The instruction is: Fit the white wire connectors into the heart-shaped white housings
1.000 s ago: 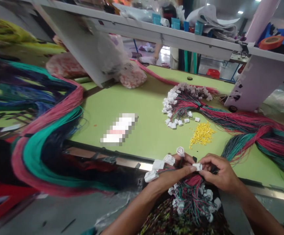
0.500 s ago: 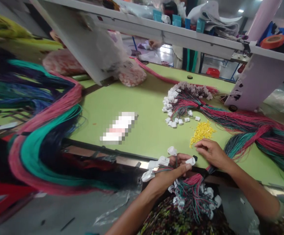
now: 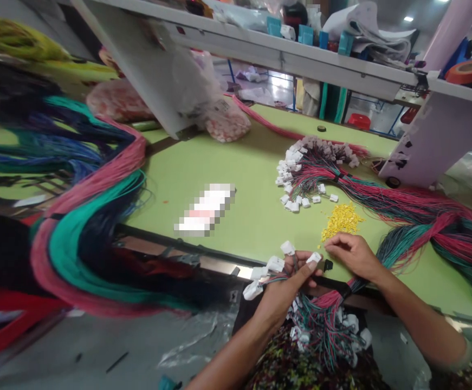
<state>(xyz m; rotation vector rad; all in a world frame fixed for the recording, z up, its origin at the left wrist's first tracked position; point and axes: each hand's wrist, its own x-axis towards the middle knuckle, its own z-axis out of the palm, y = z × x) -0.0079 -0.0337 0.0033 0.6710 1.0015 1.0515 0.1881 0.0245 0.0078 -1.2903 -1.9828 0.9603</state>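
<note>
At the far left, a thick hank of long pink, teal and dark blue wires [image 3: 73, 254] is seen draped over the edge of a lime-green workbench [image 3: 236, 157], blurred by its closeness to the camera. Beyond it, a clear plastic bag of pale pink pieces [image 3: 227, 123] is seen beside a white shelf upright [image 3: 130, 65]. On the bench, a pixelated white-and-pink patch [image 3: 205, 210] cannot be made out.

Near the middle, the left hand [image 3: 278, 295] is closed around a wire harness with white plastic connectors [image 3: 323, 330], its fingers curled and its thumb laid across the wires. Several white connectors [image 3: 275, 264] are fanned out from the grip, while the rest of the harness hangs down over patterned clothing [image 3: 284, 371].

To the right, the right hand [image 3: 351, 254] is held just above the bench edge, its fingertips [image 3: 329, 242] drawn together. Whether a small piece is pinched there cannot be told, as the view is poor. A small black piece [image 3: 328, 265] lies just beside it. Farther up, a heap of small yellow pieces [image 3: 341, 222] lies near a second harness of red and green wires with white connectors [image 3: 312, 179]. At the far right, an orange tape roll [image 3: 467, 71] is seen on the shelf.
</note>
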